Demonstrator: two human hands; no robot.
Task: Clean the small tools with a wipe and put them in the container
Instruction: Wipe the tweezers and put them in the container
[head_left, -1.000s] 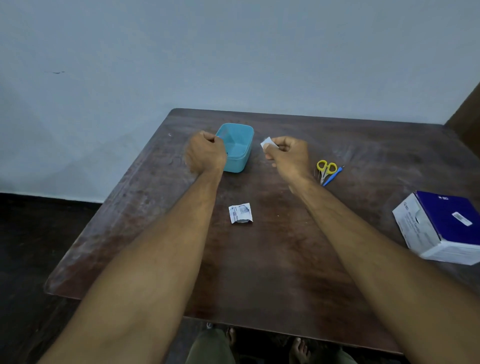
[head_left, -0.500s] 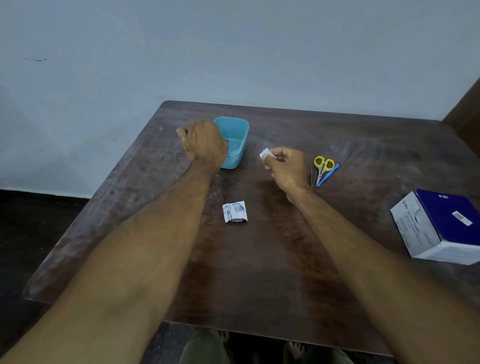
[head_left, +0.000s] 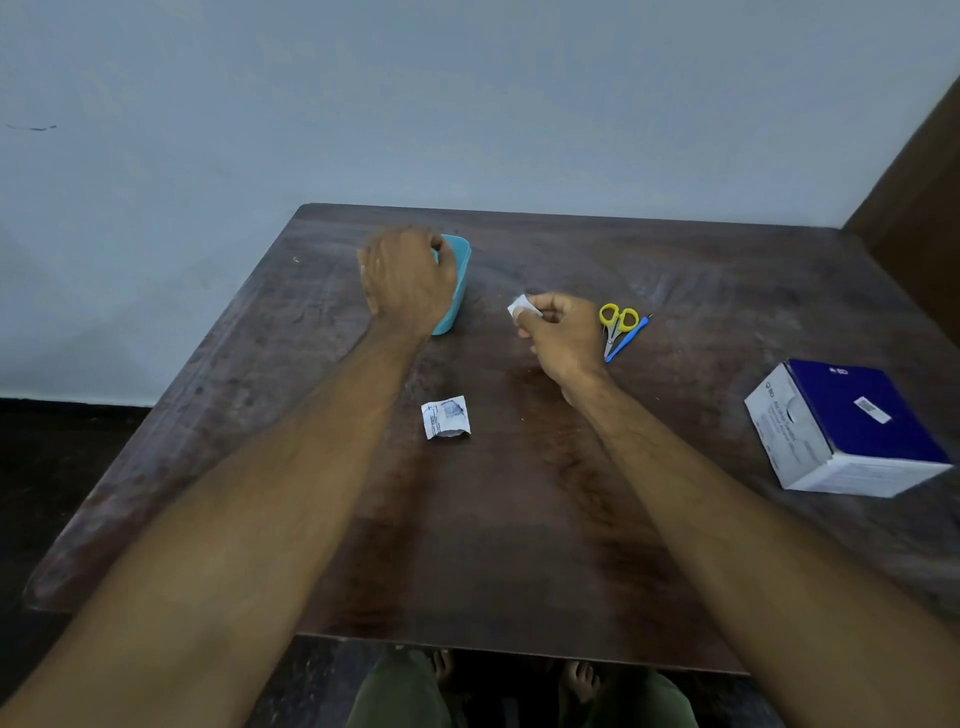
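Right hand (head_left: 563, 338): grip pinched on a white wipe (head_left: 521, 306). Left hand (head_left: 408, 278): grip curled at the teal container (head_left: 457, 291), contents unclear. Box (head_left: 852, 431) at 3 o'clock reads "BD".

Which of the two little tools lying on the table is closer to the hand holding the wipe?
The yellow-handled scissors. They lie right beside the right hand that pinches the white wipe, while the thin blue tool lies on their far side, away from the hand.

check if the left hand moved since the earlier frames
Yes. The left hand shifted right, and now covers most of the small turquoise plastic container.
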